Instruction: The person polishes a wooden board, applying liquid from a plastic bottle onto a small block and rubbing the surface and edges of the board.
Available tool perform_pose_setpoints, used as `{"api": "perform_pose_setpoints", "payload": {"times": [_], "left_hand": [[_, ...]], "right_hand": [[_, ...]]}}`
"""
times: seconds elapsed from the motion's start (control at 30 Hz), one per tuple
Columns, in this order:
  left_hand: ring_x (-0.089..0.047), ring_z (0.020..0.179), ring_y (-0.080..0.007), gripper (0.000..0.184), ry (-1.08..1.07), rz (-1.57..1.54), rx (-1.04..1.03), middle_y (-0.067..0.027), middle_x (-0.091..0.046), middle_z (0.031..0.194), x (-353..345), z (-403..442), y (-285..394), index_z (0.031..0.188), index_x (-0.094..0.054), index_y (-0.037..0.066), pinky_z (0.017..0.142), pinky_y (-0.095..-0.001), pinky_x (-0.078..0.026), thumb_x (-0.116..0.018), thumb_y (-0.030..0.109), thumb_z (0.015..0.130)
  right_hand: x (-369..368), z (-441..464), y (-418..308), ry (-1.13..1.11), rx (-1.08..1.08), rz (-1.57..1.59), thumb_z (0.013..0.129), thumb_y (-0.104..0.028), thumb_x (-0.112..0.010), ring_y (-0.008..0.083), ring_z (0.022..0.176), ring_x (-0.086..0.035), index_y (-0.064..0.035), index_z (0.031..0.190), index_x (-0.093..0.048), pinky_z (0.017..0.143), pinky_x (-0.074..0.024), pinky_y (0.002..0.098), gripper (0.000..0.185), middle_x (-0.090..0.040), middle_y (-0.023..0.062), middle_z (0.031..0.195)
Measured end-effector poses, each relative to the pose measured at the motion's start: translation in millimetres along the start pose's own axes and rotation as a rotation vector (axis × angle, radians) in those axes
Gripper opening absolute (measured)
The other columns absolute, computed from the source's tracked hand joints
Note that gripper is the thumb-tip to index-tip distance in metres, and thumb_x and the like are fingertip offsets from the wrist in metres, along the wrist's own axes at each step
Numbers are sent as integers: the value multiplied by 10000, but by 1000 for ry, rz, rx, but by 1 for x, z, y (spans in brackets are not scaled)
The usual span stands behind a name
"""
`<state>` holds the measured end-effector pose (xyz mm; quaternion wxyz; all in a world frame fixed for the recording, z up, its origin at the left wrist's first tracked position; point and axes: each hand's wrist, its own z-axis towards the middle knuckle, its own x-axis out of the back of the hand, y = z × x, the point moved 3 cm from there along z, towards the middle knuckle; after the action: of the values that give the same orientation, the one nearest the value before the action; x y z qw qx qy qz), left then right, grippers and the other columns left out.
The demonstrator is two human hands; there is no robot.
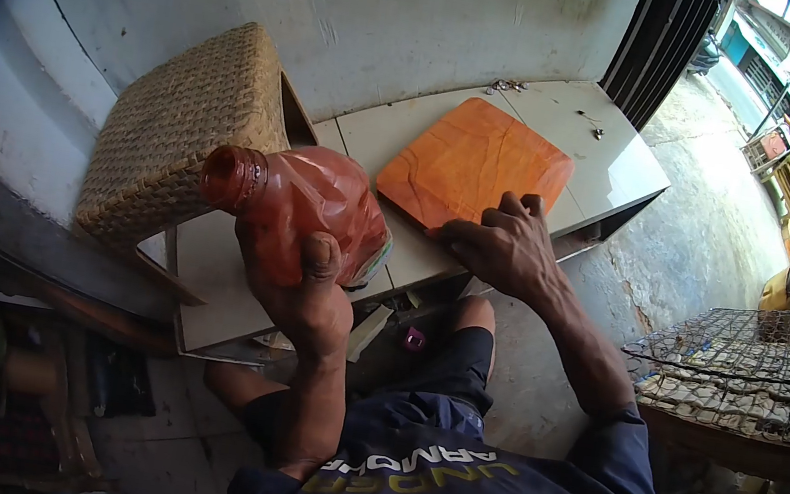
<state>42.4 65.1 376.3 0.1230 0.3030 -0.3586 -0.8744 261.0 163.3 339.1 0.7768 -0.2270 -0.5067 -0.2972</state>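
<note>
My left hand [315, 301] is wrapped round a crumpled plastic bottle [315, 205], stained red-orange inside, with its uncapped mouth tilted up to the left. A square orange wooden board [487, 164] with dark grain lines and a glossy look lies on the white tiled bench. At the board's near corner my right hand [506, 248] is closed, its fingertips touching the edge. A small reddish bit shows at those fingertips, too little to name.
A woven rattan stool [187, 107] lies on its side at the bench's left. Small metallic bits [508, 86] sit by the wall. A wire-mesh cage [736, 371] stands at right, beside a concrete floor [692, 218] leading to the street.
</note>
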Motion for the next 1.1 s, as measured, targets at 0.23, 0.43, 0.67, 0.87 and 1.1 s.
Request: {"api": "perform_pose_setpoints", "payload": {"times": [0.23, 0.43, 0.67, 0.87, 1.1], "left_hand": [[-428, 1391, -323, 949, 86, -63, -15, -186, -406, 1505, 24, -19, 42, 1555, -257, -45, 1179, -496, -337, -768, 404, 892], [-418, 1400, -332, 993, 79, -40, -27, -193, -391, 1514, 31, -11, 31, 1566, -231, -45, 1179, -503, -339, -777, 415, 876], [-393, 1426, -327, 928, 6, -91, 60, -174, -366, 1548, 9, -7, 6, 1592, -213, 5, 1189, -517, -334, -724, 402, 927], [-438, 1396, -320, 914, -129, -34, 121, -166, -403, 1531, -17, -10, -17, 1595, -250, 23, 1170, -507, -368, -716, 446, 932], [-523, 1297, -268, 735, -198, 6, 162, -143, -512, 1418, -56, 1, -60, 1480, -418, -29, 1104, -415, -431, -750, 341, 938]], "right_hand": [[-104, 100, -29, 234, 307, -23, 869, -320, -718, 214, 869, -548, -318, 1047, -776, 829, -355, 416, 186, -608, 2, 684], [-50, -1, 2, -85, 294, -108, 821, -246, -722, 210, 863, -538, -319, 907, -792, 836, -365, 417, 133, -573, -7, 650], [5, -131, 81, -98, -617, -309, 915, -312, -698, 252, 827, -617, -260, 996, -822, 899, -379, 421, 157, -768, 50, 832], [-85, -176, 77, 788, -1215, 841, 997, -321, -689, 145, 782, -664, -118, 1254, -749, 824, -515, 312, 333, -775, 54, 955], [-119, -132, -5, 413, -1122, 743, 1024, -276, -662, 110, 922, -641, -36, 1305, -702, 841, -516, 267, 372, -753, 72, 1112]]}}
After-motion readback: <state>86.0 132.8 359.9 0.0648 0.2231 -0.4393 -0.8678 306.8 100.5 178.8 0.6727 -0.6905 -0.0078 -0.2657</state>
